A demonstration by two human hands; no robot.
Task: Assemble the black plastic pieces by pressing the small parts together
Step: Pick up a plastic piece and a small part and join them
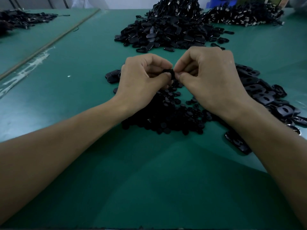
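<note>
At the far edge we see a blue crate (221, 1), its contents hidden from us; over the green worktop (74, 97) our left hand (142, 77) and right hand (211, 75) both pinch one small black piece (169, 72), mostly covered by curled fingertips, above a pile of round discs (166, 117); flat oblong shells (259, 90) lie to the right.

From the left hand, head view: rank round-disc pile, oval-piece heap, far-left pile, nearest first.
1. Round-disc pile, directly under the left hand.
2. Oval-piece heap, ahead at centre.
3. Far-left pile, back left corner.
</note>
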